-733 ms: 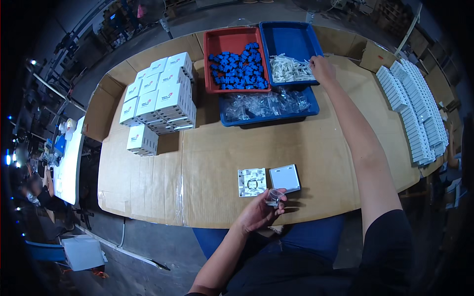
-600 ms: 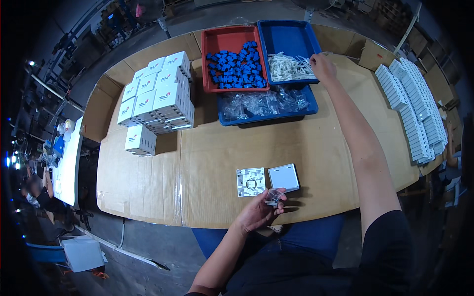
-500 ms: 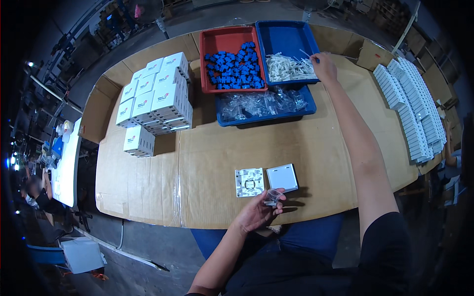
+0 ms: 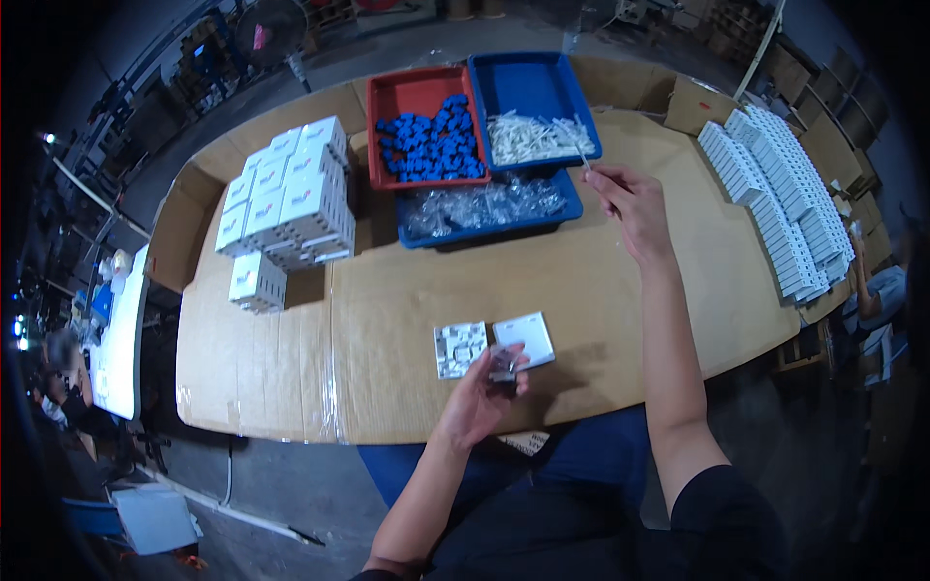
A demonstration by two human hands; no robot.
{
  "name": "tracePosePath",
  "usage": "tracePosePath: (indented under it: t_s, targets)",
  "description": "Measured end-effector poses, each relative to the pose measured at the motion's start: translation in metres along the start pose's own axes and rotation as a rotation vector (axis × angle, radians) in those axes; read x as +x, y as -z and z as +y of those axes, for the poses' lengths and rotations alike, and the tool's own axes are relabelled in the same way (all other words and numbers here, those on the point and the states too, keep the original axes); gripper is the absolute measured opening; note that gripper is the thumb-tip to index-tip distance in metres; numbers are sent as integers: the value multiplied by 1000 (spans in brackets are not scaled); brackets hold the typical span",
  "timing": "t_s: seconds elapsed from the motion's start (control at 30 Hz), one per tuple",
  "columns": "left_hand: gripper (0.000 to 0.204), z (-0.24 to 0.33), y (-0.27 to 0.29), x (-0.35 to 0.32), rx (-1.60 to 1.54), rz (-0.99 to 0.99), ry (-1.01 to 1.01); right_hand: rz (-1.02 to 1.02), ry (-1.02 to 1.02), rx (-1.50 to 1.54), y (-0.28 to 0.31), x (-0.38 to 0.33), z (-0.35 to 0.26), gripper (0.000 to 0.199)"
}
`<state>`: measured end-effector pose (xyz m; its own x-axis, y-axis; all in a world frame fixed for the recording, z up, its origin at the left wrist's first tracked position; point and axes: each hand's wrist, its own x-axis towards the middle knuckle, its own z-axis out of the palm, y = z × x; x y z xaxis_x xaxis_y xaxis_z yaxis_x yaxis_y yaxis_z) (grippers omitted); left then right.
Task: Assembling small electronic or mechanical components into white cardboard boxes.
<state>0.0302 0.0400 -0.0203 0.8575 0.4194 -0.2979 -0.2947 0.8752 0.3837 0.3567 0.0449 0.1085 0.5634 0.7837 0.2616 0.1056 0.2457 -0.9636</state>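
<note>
My left hand (image 4: 477,399) is at the table's near edge, its fingers curled round a small clear plastic bag (image 4: 505,360). Just beyond it lie a square white plate with cut-outs (image 4: 459,351) and, to its right, a plain white square cover (image 4: 528,334); the hand overlaps the near side of both. My right hand (image 4: 632,205) hovers right of the trays, pinching a slim white plastic piece (image 4: 583,155) between thumb and fingers. Nearest to it is a blue tray (image 4: 523,73) with many similar white pieces (image 4: 533,137) heaped at its near end.
A red tray (image 4: 417,92) holds blue plastic parts (image 4: 436,140). A lower blue tray (image 4: 489,235) contains clear bags. White boxes (image 4: 291,198) are stacked at left; rows of white plates (image 4: 775,203) stand at far right. Cardboard walls (image 4: 184,228) edge the table.
My right hand has drawn back from the white-piece tray toward me, carrying a slim white piece. My left hand still has the clear bag. The whole view has shifted slightly.
</note>
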Motion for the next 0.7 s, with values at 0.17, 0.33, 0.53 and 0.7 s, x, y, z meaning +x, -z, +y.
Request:
tracePosePath:
  t_s: [0.17,0.33,0.53,0.7]
  targets:
    - [54,15,-37,-10,-59,-19,-66,11,-127,-110,-17,-94,0,15]
    - [53,10,-45,-23,-9,-14,-96,-256,2,-352,-30,-141,-20,13]
    - [52,3,-60,-41,103,46,-91,-443,245,-680,-49,-153,-55,19]
    - [46,-8,-59,-47,95,-42,-88,-691,233,-551,-60,-152,-72,21]
